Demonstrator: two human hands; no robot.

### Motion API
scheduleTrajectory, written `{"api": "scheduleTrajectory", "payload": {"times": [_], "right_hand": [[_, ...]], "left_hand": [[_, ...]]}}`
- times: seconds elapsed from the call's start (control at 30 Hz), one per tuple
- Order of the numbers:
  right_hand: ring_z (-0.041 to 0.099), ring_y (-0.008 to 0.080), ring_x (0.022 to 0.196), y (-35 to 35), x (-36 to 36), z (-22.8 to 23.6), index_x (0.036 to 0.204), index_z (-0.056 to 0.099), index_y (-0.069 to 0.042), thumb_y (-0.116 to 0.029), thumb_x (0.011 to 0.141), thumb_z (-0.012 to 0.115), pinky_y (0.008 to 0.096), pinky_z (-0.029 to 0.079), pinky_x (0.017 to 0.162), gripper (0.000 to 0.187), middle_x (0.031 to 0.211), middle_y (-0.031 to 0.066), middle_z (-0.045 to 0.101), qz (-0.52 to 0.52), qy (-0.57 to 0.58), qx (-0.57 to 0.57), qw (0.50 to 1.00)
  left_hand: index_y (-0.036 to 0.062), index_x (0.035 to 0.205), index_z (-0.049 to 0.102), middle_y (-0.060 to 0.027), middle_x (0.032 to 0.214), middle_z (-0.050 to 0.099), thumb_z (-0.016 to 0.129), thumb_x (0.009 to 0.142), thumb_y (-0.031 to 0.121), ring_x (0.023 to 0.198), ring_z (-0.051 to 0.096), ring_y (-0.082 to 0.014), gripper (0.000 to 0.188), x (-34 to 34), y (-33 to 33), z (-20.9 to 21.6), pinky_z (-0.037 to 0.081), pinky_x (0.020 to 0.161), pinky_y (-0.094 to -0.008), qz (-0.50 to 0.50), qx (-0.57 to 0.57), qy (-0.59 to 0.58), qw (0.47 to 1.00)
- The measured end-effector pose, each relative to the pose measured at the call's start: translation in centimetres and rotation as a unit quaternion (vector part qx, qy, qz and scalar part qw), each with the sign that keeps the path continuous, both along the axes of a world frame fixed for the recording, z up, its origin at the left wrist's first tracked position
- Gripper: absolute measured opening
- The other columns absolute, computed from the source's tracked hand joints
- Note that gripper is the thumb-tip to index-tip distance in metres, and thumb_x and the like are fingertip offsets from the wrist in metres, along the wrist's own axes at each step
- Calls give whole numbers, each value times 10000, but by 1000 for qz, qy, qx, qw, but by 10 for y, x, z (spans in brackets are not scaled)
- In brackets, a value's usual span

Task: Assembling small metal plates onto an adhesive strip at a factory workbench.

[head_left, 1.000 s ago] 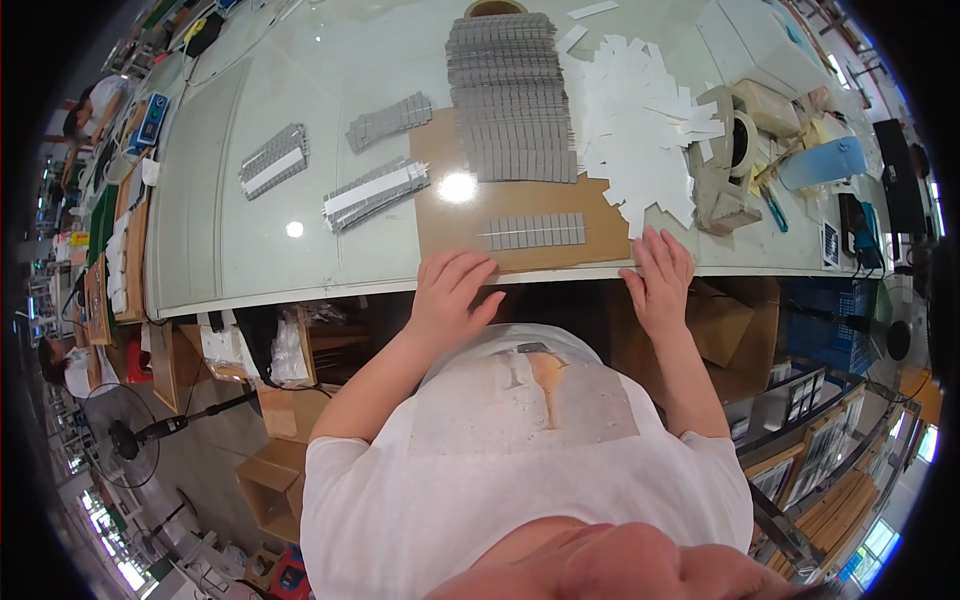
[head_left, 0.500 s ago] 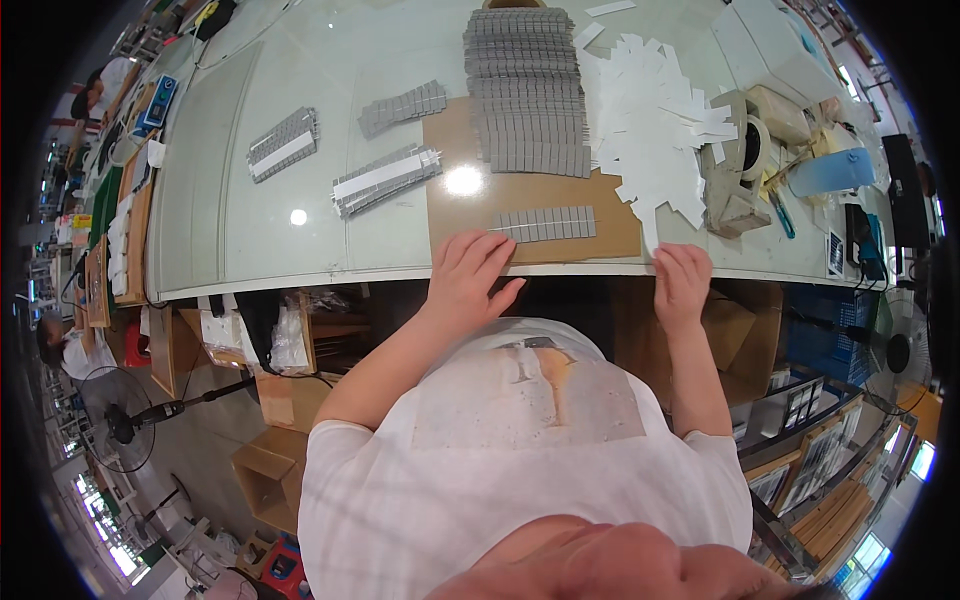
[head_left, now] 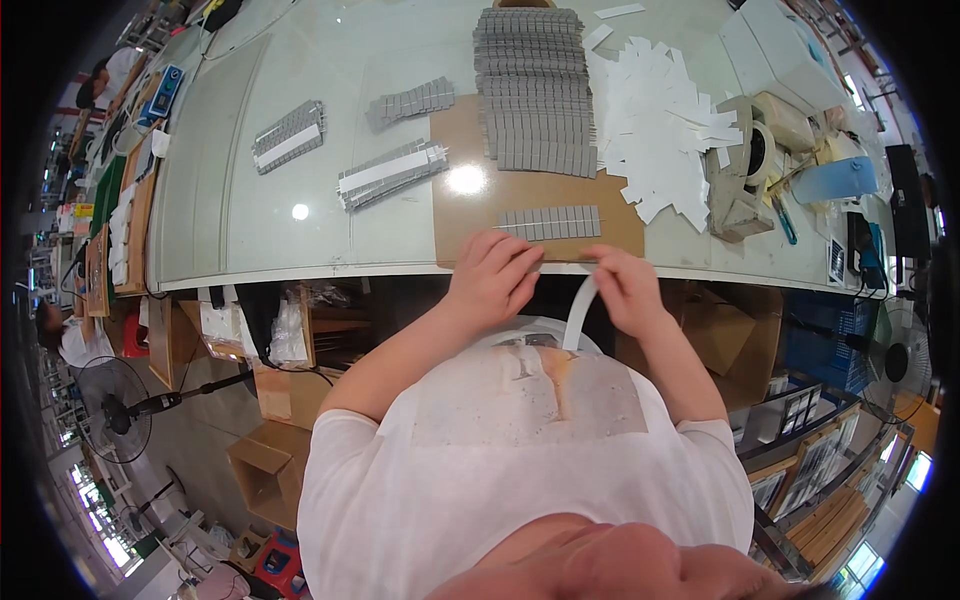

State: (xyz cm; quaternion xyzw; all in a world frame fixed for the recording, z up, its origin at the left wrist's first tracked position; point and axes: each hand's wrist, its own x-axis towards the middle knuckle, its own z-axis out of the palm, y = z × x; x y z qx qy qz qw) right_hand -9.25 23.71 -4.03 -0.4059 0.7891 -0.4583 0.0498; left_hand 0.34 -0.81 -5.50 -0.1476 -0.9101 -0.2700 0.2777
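Grip of right hand [head_left: 628,291] narrow on white strip [head_left: 580,312]; left hand [head_left: 489,278] palm-down, thumb apart from fingers

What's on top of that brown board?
On the brown board lie one grey segmented strip and the near end of the big grey stack; your left hand overlaps the board's near edge. The part beneath that stack is covered.

White strip [head_left: 579,314], upper end hidden by the right grip [head_left: 628,288], brown ring [head_left: 525,3] cut off at top
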Motion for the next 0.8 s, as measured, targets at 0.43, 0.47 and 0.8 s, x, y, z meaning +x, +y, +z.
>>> {"api": "scheduleTrajectory", "payload": {"times": [0.43,0.47,0.8], "right_hand": [[715,308,804,-32,-5,-13,966,608,-58,-70,872,718,398,569,669,145,1145,141,741,11,186,-24,982],[715,308,804,-32,-5,-13,966,608,-58,-70,872,718,398,569,669,145,1145,141,741,11,185,-23,982],[710,332,767,-31,-4,-18,931,619,-41,-31,891,682,390,556,659,76,1104,196,742,-25,188,-67,979]], "left_hand": [[77,1210,687,-41,1211,633,725,861,304,1155,550,-241,418,-11,20,-9,412,1046,-448,43,-84,16,995],[77,1210,687,-41,1211,633,725,861,304,1155,550,-241,418,-11,20,-10,412,1046,-448,43,-84,16,995],[119,1266,675,-38,1297,600,729,859,347,1191,532,-229,469,-10,23,-11,395,1066,-445,59,-89,25,994]]}}
